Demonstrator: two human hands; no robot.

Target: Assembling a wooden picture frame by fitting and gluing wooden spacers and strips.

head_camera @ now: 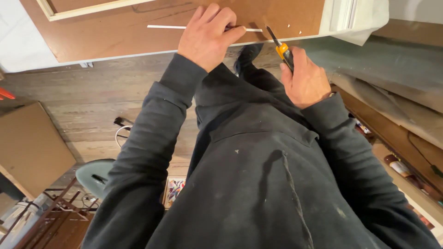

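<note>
Big flat brown hardboard panel [138, 27] up top, edged in pale wood, and a thin white strip [166, 26] lying across it. The left hand [207, 34] is curled down on that strip, fingers pinning it flat to the board. The right hand [304, 78] is wrapped tight round 1 orange-and-black utility knife [282, 48], blade tip just beside the strip's end. Risk, I'd say: the blade sits near the left fingertips, so a slip could nick them or skid the strip.
</note>
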